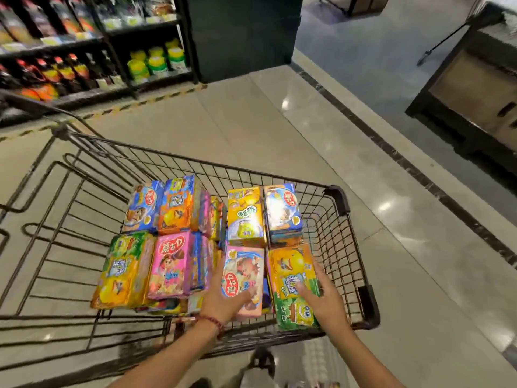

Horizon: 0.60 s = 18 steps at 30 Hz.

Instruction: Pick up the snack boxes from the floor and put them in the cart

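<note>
Both hands are down in the black wire shopping cart (340,201), probably squaring up the near row so the boxes pack flat. The left hand (223,296) grips a pale pink cardboard snack box (246,271), thumb across its face. The right hand (321,296) lies with straight fingers on an orange and green snack box (292,271).

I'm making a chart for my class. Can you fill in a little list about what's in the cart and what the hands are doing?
place: shop aisle, shelves of bottles behind
cart: black wire, holds many bright snack boxes
left hand: grips pink box in the cart
right hand: fingers lie on orange-and-green box in the cart
other boxes: blue box and yellow box stacked farther back
floor boxes: none clearly visible
</note>
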Each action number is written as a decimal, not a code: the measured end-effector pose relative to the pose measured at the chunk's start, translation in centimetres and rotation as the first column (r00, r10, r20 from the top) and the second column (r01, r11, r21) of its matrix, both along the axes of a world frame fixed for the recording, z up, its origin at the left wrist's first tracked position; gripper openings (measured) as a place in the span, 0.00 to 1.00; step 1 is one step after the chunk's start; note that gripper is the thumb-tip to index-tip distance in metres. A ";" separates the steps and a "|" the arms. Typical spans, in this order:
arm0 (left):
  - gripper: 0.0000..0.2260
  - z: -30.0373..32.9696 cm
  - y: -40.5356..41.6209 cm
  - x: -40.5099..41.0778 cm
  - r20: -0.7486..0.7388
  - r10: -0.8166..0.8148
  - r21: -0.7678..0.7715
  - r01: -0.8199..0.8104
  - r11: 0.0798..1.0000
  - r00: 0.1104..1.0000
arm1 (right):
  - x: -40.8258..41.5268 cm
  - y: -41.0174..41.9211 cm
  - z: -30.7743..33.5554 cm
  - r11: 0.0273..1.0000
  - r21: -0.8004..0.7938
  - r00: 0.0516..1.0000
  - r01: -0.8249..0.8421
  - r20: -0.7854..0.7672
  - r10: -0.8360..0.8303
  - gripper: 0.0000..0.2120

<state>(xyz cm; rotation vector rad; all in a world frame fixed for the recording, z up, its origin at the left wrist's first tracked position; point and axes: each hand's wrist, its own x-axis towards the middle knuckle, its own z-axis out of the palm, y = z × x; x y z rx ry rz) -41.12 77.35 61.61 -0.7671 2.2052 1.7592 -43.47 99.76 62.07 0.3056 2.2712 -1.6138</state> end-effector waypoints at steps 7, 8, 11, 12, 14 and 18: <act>0.44 -3.9 0.6 -2.6 0.142 -0.075 -0.026 0.080 0.996 0.987 | -3.6 0.2 -5.3 0.991 0.104 0.993 -0.081 0.088 0.072 0.37; 0.44 -4.7 0.6 -2.8 0.150 -0.069 -0.021 0.073 0.997 0.986 | -3.9 0.1 -6.0 0.989 0.119 0.992 -0.089 0.096 0.078 0.37; 0.41 -6.4 0.9 -3.1 0.175 -0.004 -0.009 0.006 1.000 0.984 | -4.6 -0.4 -7.0 0.973 0.207 0.991 -0.100 0.105 0.080 0.37; 0.41 -7.0 1.0 -3.2 0.183 0.028 -0.003 -0.028 1.000 0.983 | -4.8 -0.6 -7.2 0.965 0.236 0.991 -0.113 0.097 0.092 0.37; 0.43 -7.9 1.1 -3.4 0.202 0.075 0.021 -0.081 0.996 0.977 | -5.0 -0.9 -7.5 0.951 0.280 0.990 -0.134 0.082 0.115 0.36; 0.45 -9.0 1.5 -3.4 0.243 0.053 0.033 -0.063 0.997 0.969 | -4.8 -1.1 -8.2 0.895 0.420 0.989 -0.151 0.068 0.135 0.35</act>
